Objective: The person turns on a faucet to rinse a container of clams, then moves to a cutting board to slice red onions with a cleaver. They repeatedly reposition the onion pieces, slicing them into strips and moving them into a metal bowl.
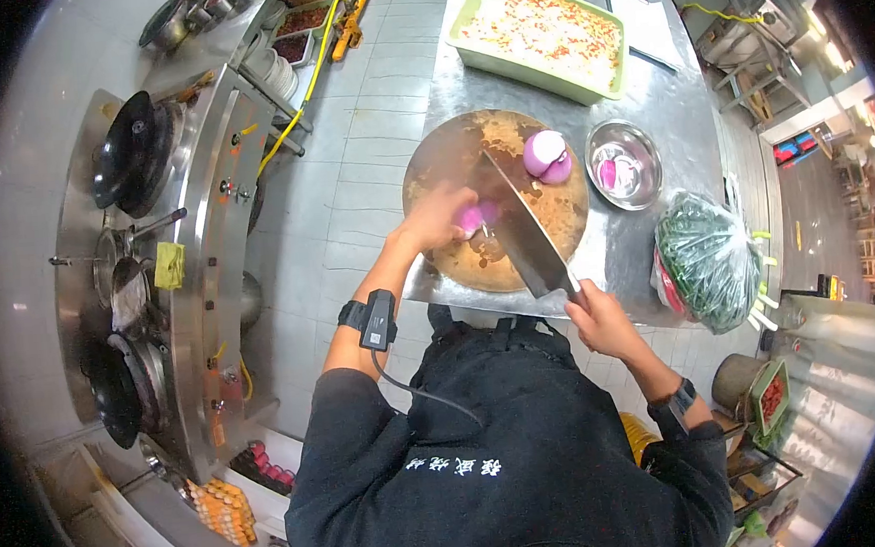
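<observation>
My right hand is wrapped around the handle of a cleaver, whose broad blade slants across a round wooden chopping block. On the block, my left hand grips a piece of red onion with bent fingers, left of the blade. Motion blurs the fingers slightly. Peeled red onions lie together near the block's right side, one with a pale cut face up. To the right of the block, a steel bowl has a few purple onion pieces in it.
A green tub of chopped white and orange food stands at the table's back. A plastic bag of leafy greens sits at the right edge. Across the floor on the left is a stove with woks. A yellow hose runs beside it.
</observation>
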Motion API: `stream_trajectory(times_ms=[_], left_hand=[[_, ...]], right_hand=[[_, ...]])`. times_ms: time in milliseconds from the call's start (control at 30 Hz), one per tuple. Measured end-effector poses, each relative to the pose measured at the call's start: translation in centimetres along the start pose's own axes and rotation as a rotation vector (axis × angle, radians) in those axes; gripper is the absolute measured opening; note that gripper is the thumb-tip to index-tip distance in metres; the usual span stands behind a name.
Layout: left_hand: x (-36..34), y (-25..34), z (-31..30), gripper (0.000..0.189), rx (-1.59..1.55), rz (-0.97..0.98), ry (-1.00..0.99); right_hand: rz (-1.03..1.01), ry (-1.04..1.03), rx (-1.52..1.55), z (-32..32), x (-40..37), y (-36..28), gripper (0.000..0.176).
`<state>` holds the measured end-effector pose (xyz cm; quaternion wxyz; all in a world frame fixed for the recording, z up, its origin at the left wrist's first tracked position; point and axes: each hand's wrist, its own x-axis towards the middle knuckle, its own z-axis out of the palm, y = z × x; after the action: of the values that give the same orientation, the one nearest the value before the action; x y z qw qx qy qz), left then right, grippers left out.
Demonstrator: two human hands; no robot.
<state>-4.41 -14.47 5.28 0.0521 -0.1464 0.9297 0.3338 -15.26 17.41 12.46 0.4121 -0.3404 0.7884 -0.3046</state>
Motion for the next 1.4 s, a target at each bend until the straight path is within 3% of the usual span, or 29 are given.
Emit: stream_trajectory(times_ms=[133,333,633,867,1133,1400], left_hand=[[-0.3,0.7,-0.5,0.061,-0.024,-0.061,-0.039],[-0.5,0.6,-0.4,0.060,-0.014,-0.054,-0.017],[-0.7,-0.5,0.4,0.060,-0.040,0.034,0.069],[-0.8,-0.7,0.8,0.056,-0.069,0.012,0.055],[-1.1,-1.1,1.0,0.054,-0.075,0.061,0.129],[-1.4,-0.5,0.8,0.054,-0.061,0.028,0.111]], right_hand=[[0.024,-0.027,-0.037,-0.5,-0.5,0.0,0.025],[-0.064,0.035,-0.077,3.7,2.9,2.6,0.024],[0.006,-0.014,-0.057,-1.1,-0.9,-1.6,0.026],[-0.120,0.034,-0.122,4.1,3.1,2.7,0.026],[-0.007,-0.002,-0.092,-0.3,-0.2,-2.3,0.026],[-0.141,0.013,-0.157,3.5,2.8,1.7,0.026]])
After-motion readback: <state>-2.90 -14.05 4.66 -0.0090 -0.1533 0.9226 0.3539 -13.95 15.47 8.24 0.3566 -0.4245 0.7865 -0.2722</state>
